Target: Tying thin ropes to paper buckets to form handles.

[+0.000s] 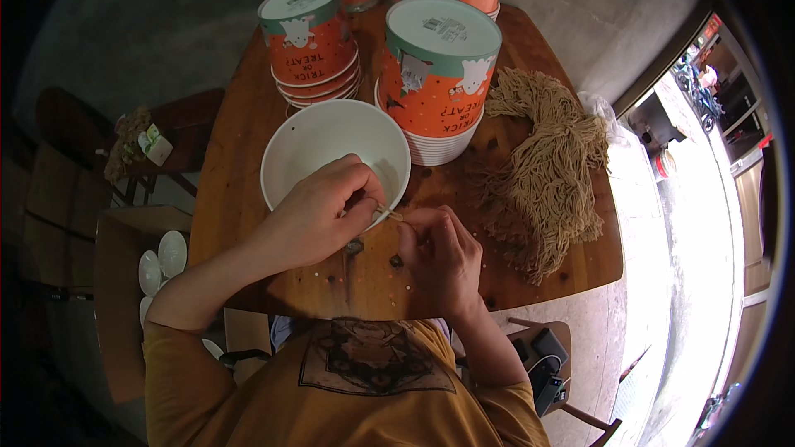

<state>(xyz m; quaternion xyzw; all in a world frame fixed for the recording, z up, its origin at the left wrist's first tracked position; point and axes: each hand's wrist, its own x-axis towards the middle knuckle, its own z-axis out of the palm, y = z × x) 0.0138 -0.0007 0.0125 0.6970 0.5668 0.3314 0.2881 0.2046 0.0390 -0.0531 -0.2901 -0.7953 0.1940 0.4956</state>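
Note:
An open white paper bucket [306,149] stands on the wooden table right in front of me, its white inside showing. At the bucket's near right rim, my left hand [327,207] pinches a thin tan cord [391,214], the wrist resting over the rim. My right hand [445,257], just outside the rim, has its fingers closed on the cord's other side. Whether the cord passes through the bucket's wall is hidden by my fingers. To the right of my hands lies a big bundle of tan cords [555,174].
Upside-down stacks of orange and green printed buckets stand behind: a large stack [443,74], a smaller stack [310,45] and more at the back. The wooden table [240,174] has a rounded edge. On the left, a cardboard box [124,306] holds white bowl-like pieces. A chair [555,348] is at lower right.

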